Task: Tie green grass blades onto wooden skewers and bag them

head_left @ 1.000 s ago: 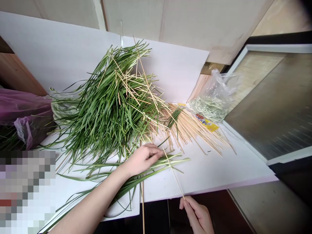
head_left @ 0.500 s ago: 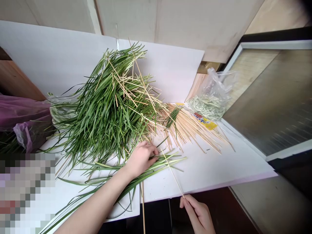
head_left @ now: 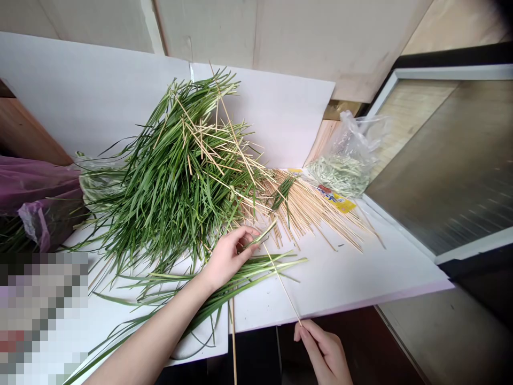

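In front of both hands lies a white board [head_left: 352, 267]. Beyond the left hand [head_left: 226, 262] is a big heap of long green grass blades [head_left: 172, 182], mixed with loose sticks. Beyond the right hand [head_left: 324, 353], a fan of thin bamboo skewers [head_left: 308, 214] lies on the board, and further away is a clear plastic bag [head_left: 344, 160] with pale green pieces inside. The left hand is curled, and its fingers seem to grasp a pale green stem [head_left: 260, 238], which points up and right. It looks light and soft, so it is best held near its thicker end. The right hand pinches one bamboo skewer [head_left: 282, 283] at its lower end. This skewer is stiff but thin, and its long axis points up and left, toward the left hand's fingers.
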Available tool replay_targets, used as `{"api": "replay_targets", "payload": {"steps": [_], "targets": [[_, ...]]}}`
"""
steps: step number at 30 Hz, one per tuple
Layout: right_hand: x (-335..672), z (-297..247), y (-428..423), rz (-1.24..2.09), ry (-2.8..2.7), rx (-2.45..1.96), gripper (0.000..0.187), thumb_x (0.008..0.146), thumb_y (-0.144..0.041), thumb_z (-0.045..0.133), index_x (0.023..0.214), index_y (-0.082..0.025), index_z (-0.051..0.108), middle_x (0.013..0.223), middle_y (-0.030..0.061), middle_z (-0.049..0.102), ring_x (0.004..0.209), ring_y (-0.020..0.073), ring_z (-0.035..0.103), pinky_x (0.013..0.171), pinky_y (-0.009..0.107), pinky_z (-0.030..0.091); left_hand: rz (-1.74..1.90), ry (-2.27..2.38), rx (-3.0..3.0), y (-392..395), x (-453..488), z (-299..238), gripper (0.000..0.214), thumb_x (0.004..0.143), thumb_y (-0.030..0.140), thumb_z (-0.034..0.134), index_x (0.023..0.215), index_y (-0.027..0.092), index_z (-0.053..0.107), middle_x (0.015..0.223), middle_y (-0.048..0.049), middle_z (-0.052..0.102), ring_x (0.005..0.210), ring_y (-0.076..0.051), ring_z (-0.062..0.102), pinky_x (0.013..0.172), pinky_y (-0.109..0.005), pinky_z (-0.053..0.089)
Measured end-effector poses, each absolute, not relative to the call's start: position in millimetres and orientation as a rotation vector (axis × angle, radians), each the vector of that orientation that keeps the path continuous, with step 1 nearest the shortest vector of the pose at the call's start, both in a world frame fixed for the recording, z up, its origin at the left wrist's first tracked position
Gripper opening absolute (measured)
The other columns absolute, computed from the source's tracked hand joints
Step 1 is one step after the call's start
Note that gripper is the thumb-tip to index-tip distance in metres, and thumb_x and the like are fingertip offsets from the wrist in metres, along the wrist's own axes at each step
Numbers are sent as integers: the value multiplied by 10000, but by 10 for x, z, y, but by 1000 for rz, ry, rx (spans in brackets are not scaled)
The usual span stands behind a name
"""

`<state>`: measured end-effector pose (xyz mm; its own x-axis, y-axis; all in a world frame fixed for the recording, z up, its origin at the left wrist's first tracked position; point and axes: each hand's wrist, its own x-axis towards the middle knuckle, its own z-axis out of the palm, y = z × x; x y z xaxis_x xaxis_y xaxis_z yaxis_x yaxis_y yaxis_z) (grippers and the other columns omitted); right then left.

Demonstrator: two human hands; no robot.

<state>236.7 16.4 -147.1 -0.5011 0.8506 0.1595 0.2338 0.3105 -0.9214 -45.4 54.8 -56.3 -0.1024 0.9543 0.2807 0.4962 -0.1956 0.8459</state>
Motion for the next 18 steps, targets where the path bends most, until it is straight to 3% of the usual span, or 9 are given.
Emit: {"api": "replay_targets", "payload": {"steps": [18], "targets": [[2373,-1478,155,1214,-1921,-943,355,1072,-364,424,778,-215,556,659,-25,492,553,153,444,551,257,342,1220,1566,1654,568,-451,-597,203,914,319,614,990,162,717,796,-22,691,712,-155,617,655,-255,462]]}}
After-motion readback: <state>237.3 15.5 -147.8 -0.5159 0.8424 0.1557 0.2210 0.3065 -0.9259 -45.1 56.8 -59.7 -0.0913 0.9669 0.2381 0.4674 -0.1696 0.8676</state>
